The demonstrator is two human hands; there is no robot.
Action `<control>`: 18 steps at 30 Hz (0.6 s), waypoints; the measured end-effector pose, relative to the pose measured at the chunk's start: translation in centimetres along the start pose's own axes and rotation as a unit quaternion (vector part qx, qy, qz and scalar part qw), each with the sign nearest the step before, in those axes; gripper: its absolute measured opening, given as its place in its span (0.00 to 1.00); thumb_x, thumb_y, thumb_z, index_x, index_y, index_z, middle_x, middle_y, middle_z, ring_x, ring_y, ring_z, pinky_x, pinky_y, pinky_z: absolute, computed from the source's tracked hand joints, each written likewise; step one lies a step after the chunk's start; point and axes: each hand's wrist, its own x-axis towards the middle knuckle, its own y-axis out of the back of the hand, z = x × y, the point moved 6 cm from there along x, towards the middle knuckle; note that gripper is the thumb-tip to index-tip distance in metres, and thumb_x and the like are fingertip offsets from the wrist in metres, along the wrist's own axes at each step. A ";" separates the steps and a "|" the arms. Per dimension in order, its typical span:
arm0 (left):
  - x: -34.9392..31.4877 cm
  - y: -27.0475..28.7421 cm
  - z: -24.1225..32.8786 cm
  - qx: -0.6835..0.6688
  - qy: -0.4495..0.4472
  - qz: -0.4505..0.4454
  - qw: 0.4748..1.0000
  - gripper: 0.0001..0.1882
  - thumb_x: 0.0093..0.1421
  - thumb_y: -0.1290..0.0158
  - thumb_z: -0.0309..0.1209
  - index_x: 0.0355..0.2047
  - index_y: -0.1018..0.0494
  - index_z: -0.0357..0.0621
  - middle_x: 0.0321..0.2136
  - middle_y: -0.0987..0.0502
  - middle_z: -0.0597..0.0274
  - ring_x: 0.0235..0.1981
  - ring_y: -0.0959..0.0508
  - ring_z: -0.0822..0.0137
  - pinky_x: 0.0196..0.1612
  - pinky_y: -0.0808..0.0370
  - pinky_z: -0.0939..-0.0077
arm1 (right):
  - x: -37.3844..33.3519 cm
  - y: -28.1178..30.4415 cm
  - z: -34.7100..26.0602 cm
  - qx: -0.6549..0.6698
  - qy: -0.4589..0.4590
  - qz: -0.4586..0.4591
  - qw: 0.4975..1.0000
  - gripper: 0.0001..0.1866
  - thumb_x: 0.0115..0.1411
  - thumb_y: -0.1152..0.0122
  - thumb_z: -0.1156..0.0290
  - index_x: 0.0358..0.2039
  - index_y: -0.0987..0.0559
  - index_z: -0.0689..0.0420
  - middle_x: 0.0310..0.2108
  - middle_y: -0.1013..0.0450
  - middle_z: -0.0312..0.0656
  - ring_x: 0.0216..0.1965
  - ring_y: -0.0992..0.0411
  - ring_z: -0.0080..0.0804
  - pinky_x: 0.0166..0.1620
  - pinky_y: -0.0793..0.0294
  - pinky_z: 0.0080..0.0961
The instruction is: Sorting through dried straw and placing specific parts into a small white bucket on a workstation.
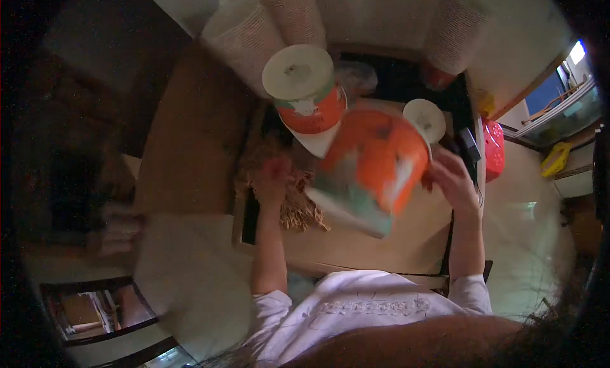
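Note:
A large orange, green and white tub (375, 168) is tilted and smeared by motion over the middle of the table. My right hand (454, 180) is at its right edge, fingers closed on it. My left hand (273, 177) is blurred over a bundle of brown fringed strands (298, 206); its fingers cannot be made out. Farther back stands a similar orange and green container (311, 117), with a pale round lid or tub base (297, 72) uppermost. A white round lid-like piece (424, 120) lies behind my right hand.
Tall stacks of pale tubs (244, 40) rise at the back left, and another stack (452, 37) at the back right. Clear crumpled plastic (359, 77) lies between them. A red plastic basket (493, 149) is beyond the table's right edge, with a small dark box (469, 144) near it.

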 end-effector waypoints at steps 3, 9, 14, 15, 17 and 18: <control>-2.2 -2.7 -1.1 0.202 -0.030 -0.052 0.977 0.14 0.57 0.53 0.40 0.33 0.27 0.43 0.29 0.24 0.56 0.33 0.25 0.60 0.36 0.29 0.68 | -5.3 0.8 4.2 -0.289 0.036 0.038 0.956 0.07 0.55 0.48 0.70 0.31 0.28 0.59 0.29 0.32 0.36 0.31 0.31 0.24 0.33 0.32 0.18; -2.3 -4.0 -12.3 0.245 0.077 0.005 0.966 0.12 0.55 0.52 0.38 0.30 0.26 0.43 0.29 0.25 0.54 0.32 0.25 0.56 0.34 0.29 0.65 | -10.4 1.3 14.4 0.015 -0.149 0.164 0.975 0.06 0.48 0.43 0.83 0.27 0.28 0.62 0.31 0.33 0.37 0.34 0.32 0.27 0.39 0.30 0.20; -2.7 -4.1 -8.2 0.440 0.016 0.037 0.897 0.11 0.54 0.51 0.38 0.27 0.27 0.43 0.26 0.25 0.54 0.29 0.25 0.55 0.30 0.29 0.64 | -10.3 -0.5 12.2 -0.456 0.074 0.016 0.887 0.07 0.45 0.42 0.82 0.27 0.28 0.61 0.31 0.34 0.39 0.34 0.31 0.30 0.37 0.29 0.21; -2.7 -4.3 -8.2 0.454 -0.019 0.022 0.890 0.11 0.54 0.52 0.38 0.27 0.27 0.44 0.25 0.25 0.54 0.28 0.25 0.55 0.29 0.29 0.63 | -10.5 -0.3 12.0 -0.457 0.073 0.018 0.887 0.07 0.45 0.42 0.82 0.27 0.28 0.61 0.31 0.34 0.39 0.34 0.31 0.30 0.37 0.29 0.21; -3.2 -4.6 -7.9 0.415 0.024 0.019 0.909 0.09 0.54 0.51 0.36 0.28 0.28 0.44 0.25 0.25 0.54 0.28 0.25 0.55 0.30 0.29 0.64 | -11.0 1.3 14.2 -0.286 -0.095 0.024 0.953 0.10 0.42 0.43 0.82 0.28 0.27 0.60 0.34 0.33 0.42 0.36 0.31 0.37 0.38 0.28 0.24; -3.4 -4.7 -7.6 0.375 0.067 0.019 0.924 0.08 0.54 0.51 0.35 0.29 0.29 0.43 0.25 0.25 0.55 0.28 0.25 0.56 0.30 0.29 0.64 | -11.2 2.1 14.6 -0.285 -0.096 0.028 0.953 0.10 0.42 0.43 0.82 0.28 0.27 0.60 0.34 0.33 0.42 0.36 0.31 0.37 0.38 0.28 0.24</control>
